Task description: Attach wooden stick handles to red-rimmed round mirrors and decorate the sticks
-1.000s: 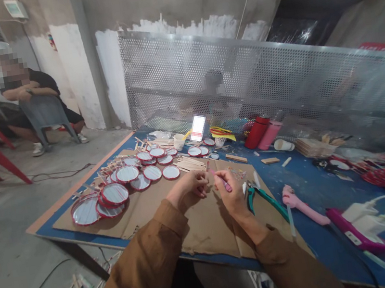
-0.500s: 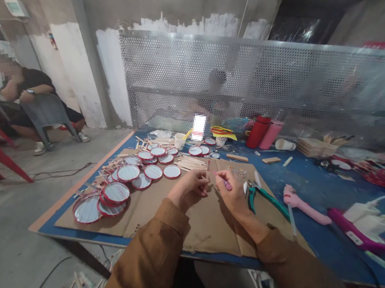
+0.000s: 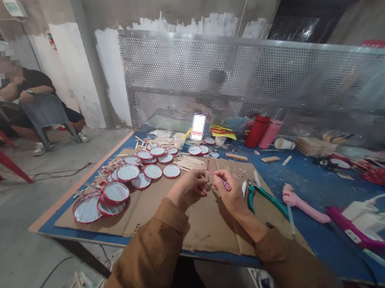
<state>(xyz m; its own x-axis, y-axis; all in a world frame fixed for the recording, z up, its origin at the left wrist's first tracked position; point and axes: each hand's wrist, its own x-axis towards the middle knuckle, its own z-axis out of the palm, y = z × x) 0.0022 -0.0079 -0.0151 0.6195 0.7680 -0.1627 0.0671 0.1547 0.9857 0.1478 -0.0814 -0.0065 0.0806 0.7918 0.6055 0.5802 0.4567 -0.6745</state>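
Note:
My left hand (image 3: 192,185) is closed in a pinch over the cardboard sheet (image 3: 202,230), with a small thin stick (image 3: 208,165) upright at its fingertips. Close beside it, my right hand (image 3: 230,191) is wrapped round a pink-purple pen-like tool (image 3: 227,185). Its pink tip points toward the left fingers; whether it touches the stick I cannot tell. Green-handled pliers (image 3: 269,197) lie just right of my right hand. Round white discs with red rims (image 3: 116,192) are piled to the left, and loose wooden sticks (image 3: 191,161) lie behind my hands.
A pink hot glue gun-like tool (image 3: 305,206) and a magenta power strip (image 3: 359,229) with white plugs are at right. Red and pink bottles (image 3: 258,130) stand by the perforated metal screen (image 3: 174,74). A person (image 3: 32,86) sits at far left; another is behind the screen.
My right hand and its pen-like tool have shifted very slightly left, nearer to the left fingers. My left hand keeps its pinch in nearly the same place.

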